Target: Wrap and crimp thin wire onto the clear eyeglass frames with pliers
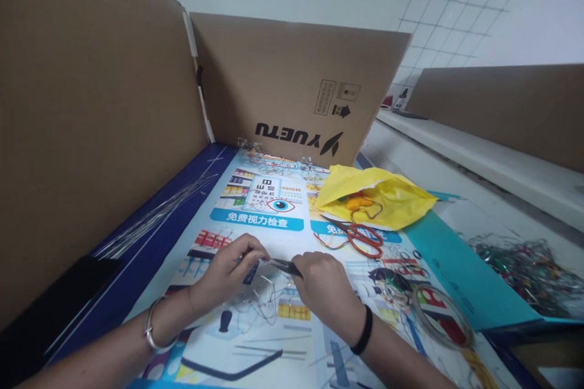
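My left hand point(235, 267), with a silver bracelet at its wrist, pinches a thin wire piece, too small to make out fully. My right hand point(322, 282), a black band at its wrist, is wrapped round dark pliers point(286, 266). The jaws point left and reach the left fingertips. Below and between the hands lies a tangle of bent silver wire point(264, 304). Straight wire pieces point(271, 349) rest on the printed sheet nearer to me. Beyond my right hand are red-handled scissors point(365, 239), partly open, beside coloured threads.
A yellow bag point(401, 197) holds orange material. Long wires point(146, 219) lie at the left. A round clear container point(442, 316) and a wire heap point(529, 267) are at the right. Cardboard panels point(292, 73) stand behind and left.
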Demonstrator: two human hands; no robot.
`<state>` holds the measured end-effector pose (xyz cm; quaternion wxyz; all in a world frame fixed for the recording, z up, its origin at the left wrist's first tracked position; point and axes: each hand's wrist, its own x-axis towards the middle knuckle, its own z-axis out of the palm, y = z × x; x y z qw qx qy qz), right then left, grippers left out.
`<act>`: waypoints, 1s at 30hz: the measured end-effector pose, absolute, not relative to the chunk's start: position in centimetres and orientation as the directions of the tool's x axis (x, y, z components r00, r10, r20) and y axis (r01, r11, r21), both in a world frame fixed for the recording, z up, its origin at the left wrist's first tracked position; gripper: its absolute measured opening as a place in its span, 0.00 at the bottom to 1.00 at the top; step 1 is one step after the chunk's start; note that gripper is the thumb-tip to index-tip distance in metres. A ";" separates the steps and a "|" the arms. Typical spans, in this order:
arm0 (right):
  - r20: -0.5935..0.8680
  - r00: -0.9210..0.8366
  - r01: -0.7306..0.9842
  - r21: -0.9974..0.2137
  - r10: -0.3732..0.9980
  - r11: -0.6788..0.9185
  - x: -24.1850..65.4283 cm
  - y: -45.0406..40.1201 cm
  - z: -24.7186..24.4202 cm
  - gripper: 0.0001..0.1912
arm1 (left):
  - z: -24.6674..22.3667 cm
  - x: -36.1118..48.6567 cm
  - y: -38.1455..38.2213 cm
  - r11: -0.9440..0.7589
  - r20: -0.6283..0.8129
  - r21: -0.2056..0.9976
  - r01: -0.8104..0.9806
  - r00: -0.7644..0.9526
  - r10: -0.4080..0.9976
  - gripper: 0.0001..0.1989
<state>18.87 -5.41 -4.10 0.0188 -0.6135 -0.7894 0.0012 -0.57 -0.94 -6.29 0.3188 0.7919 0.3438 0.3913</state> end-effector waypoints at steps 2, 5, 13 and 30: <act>0.015 -0.252 0.967 -0.033 0.968 0.252 19.1 -5.4 -4.1 0.07 | -6.1 -0.6 -1.0 -0.535 0.378 0.793 0.291 0.453 0.807 0.10; -0.016 -0.278 0.960 -0.043 0.960 0.277 19.2 -5.3 -4.1 0.07 | -5.8 -0.5 -1.0 -0.516 0.365 0.806 0.291 0.441 0.820 0.09; -0.027 -0.297 0.954 -0.054 0.954 0.296 19.0 -5.6 -4.0 0.08 | -5.5 -0.3 -1.1 -0.511 0.369 0.813 0.281 0.429 0.824 0.09; 0.071 -0.229 0.973 0.055 0.971 0.225 17.9 -6.6 -2.4 0.06 | -6.7 -0.1 -2.1 -0.740 0.642 0.474 0.477 0.388 0.661 0.04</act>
